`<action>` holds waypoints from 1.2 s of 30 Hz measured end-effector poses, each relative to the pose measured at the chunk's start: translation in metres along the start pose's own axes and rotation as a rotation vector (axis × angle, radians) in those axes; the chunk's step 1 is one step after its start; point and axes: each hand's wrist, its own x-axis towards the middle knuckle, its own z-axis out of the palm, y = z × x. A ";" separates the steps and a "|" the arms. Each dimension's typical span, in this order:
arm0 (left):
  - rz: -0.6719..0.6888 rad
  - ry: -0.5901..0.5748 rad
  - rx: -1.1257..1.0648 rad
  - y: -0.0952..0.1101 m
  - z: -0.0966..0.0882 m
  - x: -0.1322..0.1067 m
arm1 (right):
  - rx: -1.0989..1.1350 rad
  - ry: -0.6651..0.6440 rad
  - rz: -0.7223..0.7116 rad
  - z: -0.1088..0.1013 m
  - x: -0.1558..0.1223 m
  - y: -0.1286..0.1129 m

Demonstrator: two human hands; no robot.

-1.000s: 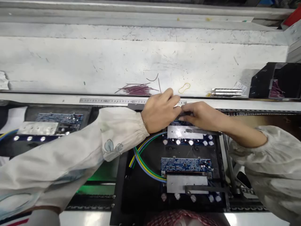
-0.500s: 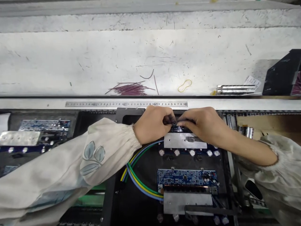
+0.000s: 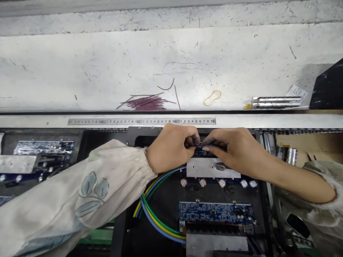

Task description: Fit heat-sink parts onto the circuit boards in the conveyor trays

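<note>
My left hand (image 3: 174, 146) is closed, thumb and fingers pinched together over the upper blue circuit board (image 3: 201, 153). Facing it, my right hand (image 3: 233, 146) pinches at the same spot, fingertips close to those of the left. Something thin and dark shows between the fingertips, too small and covered to name. Below the hands lies that board's flat metal plate (image 3: 199, 168), with a small metal clip (image 3: 220, 166) on it and round capacitors along its lower side. Most of the upper board is hidden by my hands.
A second circuit board (image 3: 198, 211) sits nearer me in the black fixture (image 3: 160, 192). Blue, yellow and green wires (image 3: 154, 223) loop at the left. Beyond the ruler (image 3: 142, 121) lie purple wires (image 3: 148, 102), a yellow rubber band (image 3: 212, 98) and metal bars (image 3: 276, 102).
The whole view has shifted slightly, with the boards and fixture now lower in the picture. Both hands stay pinched at the upper board, their fingertips barely moved.
</note>
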 end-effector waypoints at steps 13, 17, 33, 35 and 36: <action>0.038 -0.207 0.136 0.000 -0.009 0.011 | 0.134 -0.070 0.037 -0.003 -0.003 -0.005; 0.002 -0.232 0.126 0.000 -0.010 0.009 | 0.105 -0.090 0.055 -0.001 -0.005 -0.003; 0.011 -0.204 0.168 -0.001 -0.005 0.009 | 0.069 -0.058 0.069 0.001 -0.003 -0.004; 0.011 -0.211 0.166 0.000 -0.008 0.007 | 0.131 -0.093 0.100 0.001 -0.001 -0.006; 0.022 -0.201 0.163 0.000 -0.011 0.004 | 0.163 -0.114 0.116 0.001 0.001 -0.006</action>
